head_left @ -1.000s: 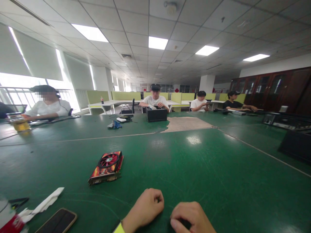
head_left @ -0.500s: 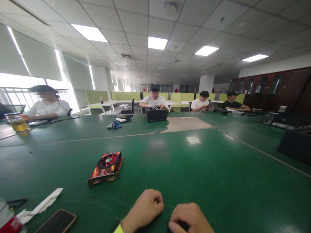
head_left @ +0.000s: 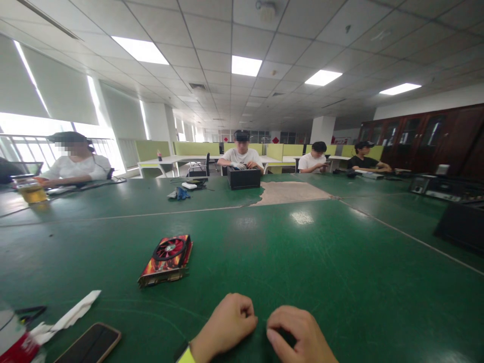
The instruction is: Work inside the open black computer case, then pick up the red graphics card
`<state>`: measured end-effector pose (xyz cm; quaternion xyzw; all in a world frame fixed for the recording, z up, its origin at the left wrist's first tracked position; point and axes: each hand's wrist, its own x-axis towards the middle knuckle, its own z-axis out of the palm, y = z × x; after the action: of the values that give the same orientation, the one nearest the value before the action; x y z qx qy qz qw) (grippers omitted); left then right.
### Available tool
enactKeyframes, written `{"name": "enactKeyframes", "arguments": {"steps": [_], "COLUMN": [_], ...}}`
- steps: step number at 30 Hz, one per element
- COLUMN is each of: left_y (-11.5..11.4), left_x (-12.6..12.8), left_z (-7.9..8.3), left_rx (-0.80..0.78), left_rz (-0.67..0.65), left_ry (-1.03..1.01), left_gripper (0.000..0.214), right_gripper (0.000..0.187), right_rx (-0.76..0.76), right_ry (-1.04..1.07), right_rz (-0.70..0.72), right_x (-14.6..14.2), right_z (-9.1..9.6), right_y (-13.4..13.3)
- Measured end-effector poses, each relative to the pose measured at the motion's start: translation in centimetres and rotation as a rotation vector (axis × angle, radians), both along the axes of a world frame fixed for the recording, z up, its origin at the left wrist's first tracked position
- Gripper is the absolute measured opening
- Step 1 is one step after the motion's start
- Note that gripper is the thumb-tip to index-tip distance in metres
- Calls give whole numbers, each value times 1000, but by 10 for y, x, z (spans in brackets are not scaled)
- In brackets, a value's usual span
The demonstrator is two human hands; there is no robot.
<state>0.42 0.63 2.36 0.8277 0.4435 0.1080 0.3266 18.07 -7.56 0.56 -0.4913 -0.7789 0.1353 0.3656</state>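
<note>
My left hand [head_left: 227,325] rests as a closed fist on the green table [head_left: 302,272] at the near edge, holding nothing that I can see. Beside it my right hand [head_left: 298,335] is also curled, knuckles up, with a dark gap under the fingers; whether it holds something is hidden. A red graphics card [head_left: 167,259] with a round fan lies flat on the table, ahead and left of my left hand, apart from both hands.
A phone [head_left: 88,345] lies face up at the near left, with a white crumpled tissue [head_left: 70,317] and a red-labelled item [head_left: 17,348] beside it. Several seated people work at the far side, one behind a black box [head_left: 244,179]. Dark equipment [head_left: 459,227] stands at the right.
My hands have barely shifted; the right hand has edged slightly up and right. The graphics card and the rest have not moved.
</note>
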Motion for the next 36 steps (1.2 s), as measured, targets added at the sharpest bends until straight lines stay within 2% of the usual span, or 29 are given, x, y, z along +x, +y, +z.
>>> {"name": "enactKeyframes", "arguments": {"steps": [3,6,15,21,30,32,33,36], "left_y": [0,0,0,1,-2,5,12,37], "left_x": [0,1,-1,0,2,-4,-12,-53], "left_z": [1,2,-3,-2,-1,7,12,32], "left_rx": [0,6,34,35,40,75,119,429], "left_rz": [-2,-3,-4,-2,-5,74,159,500], "left_ry": [4,6,14,-2,32,80,109,211], "left_gripper": [13,14,20,17,18,19,21,40], "right_gripper": [24,30,34,37,39,39,39,37], "right_rx": [-32,-114,-218,-206,-266,-268,-268,-259], "right_ry": [2,-21,-123,-135,-202,-216,-220,-216], "right_rz": [-123,-183,-152,-163,-181,-198,-202,-208], "right_x": [4,7,6,6,3,2,2,1], "right_z": [-2,-5,-4,-4,2,5,7,11], "right_y": [2,4,5,4,2,0,0,-2]}}
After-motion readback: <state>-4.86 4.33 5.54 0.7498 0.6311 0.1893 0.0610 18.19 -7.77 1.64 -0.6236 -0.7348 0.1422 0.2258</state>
